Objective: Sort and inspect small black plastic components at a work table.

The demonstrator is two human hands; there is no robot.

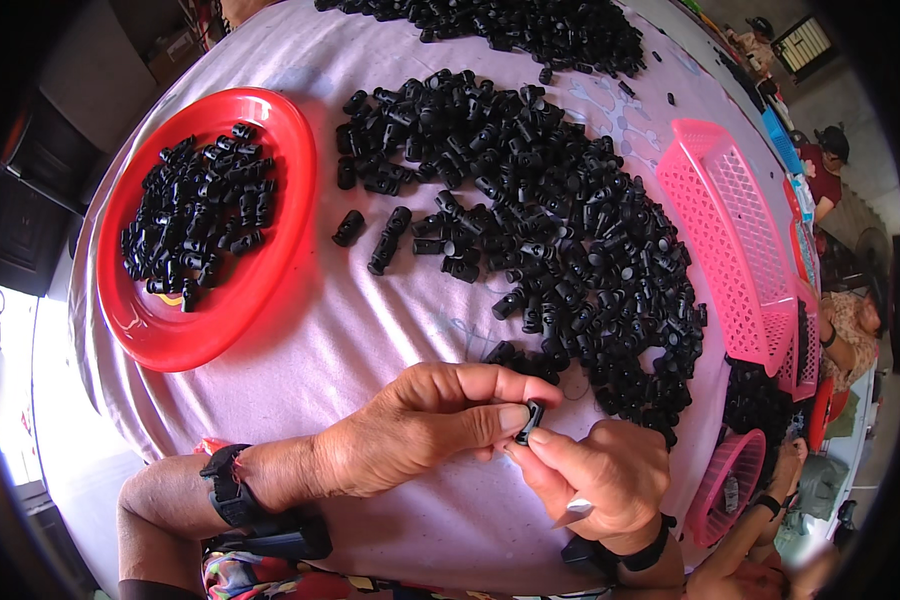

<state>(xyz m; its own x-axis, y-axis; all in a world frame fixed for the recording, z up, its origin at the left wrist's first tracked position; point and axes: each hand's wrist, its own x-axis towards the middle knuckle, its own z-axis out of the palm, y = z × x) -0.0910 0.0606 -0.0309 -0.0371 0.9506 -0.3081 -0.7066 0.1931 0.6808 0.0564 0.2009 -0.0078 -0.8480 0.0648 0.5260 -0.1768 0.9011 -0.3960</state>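
Close to the table's near edge, my left hand (425, 425) and my right hand (600, 475) meet, both closed on one small black plastic cord lock (530, 422). The left thumb and forefinger pinch it from one side, and the right thumb presses its lower end. A small pale, shiny piece (574, 512) sticks out below my right hand's curled fingers; its kind cannot be made out. Just beyond my fingers spreads a large heap of like black cord locks (570, 240). Two loose cord locks (390, 240) lie at the heap's left side.
A red round plate (290, 230) with cord locks stands at the left. Another black heap (510, 30) lies at the far edge. Pink baskets (725, 240) line the right side, with a round pink basket (730, 490) nearer. Other people (850, 330) sit beyond. Pink cloth (370, 310) covers the table.
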